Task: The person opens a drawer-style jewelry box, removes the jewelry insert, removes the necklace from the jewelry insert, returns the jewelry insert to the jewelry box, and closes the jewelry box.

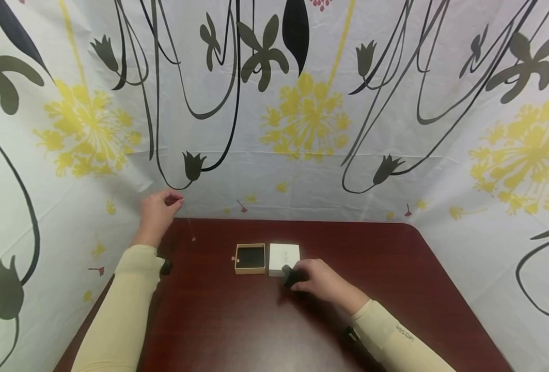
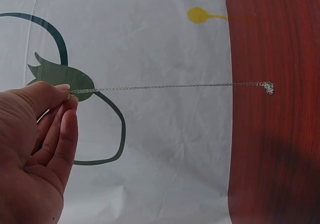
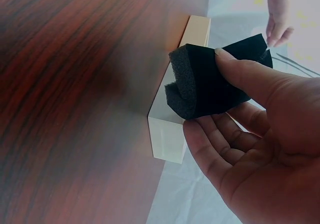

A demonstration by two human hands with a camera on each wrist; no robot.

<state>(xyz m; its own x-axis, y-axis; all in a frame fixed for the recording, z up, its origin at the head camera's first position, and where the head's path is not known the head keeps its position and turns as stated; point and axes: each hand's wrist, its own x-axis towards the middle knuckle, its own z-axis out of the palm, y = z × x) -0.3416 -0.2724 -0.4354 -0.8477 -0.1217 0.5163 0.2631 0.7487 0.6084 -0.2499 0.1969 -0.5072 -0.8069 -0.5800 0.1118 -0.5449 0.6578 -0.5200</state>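
My left hand [image 1: 157,216] is raised at the table's far left, pinching a thin silver chain necklace [image 2: 150,87] between thumb and fingertips. The chain hangs down straight, with a small sparkling pendant [image 2: 269,88] at its lower end. In my right hand [image 1: 324,281] is a black foam insert [image 3: 207,84], gripped between thumb and fingers and bent, its grey porous edge showing. The foam is just in front of a white box lid [image 1: 284,253]. Left of the lid lies an open small box [image 1: 250,272] with tan walls, a dark inside and a little tab on its left side.
A dark reddish-brown wooden table [image 1: 237,320] bears the boxes. Behind it and at both sides hangs a white curtain [image 1: 274,196] with grey and yellow flower prints, close to my left hand. A dark wrist strap piece [image 1: 351,334] sits under the right sleeve.
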